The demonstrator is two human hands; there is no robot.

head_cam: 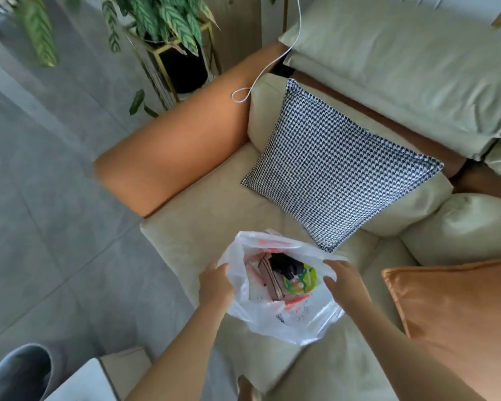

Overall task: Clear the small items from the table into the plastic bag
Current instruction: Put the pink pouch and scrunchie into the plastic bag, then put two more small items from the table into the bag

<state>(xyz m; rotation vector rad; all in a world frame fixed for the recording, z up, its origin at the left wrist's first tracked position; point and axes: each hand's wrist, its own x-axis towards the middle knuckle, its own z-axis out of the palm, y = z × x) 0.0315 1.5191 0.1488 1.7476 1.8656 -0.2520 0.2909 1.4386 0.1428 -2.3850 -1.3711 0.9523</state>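
Note:
A white plastic bag (284, 319) with red print sits on the cream sofa seat (203, 227), its mouth held wide. Inside it lie a pink pouch (269, 280), something black (287, 264) and a green and yellow packet (300, 280). My left hand (216, 285) grips the bag's left rim. My right hand (344, 280) holds the right rim, fingers curled over the plastic. No table items are in view outside the bag.
A houndstooth cushion (342, 172) lies just behind the bag and an orange cushion (457, 322) to its right. The orange sofa arm (180, 146) carries a white cable (261, 73). A potted plant (174, 39) stands behind. A white table corner (90, 383) shows at bottom left.

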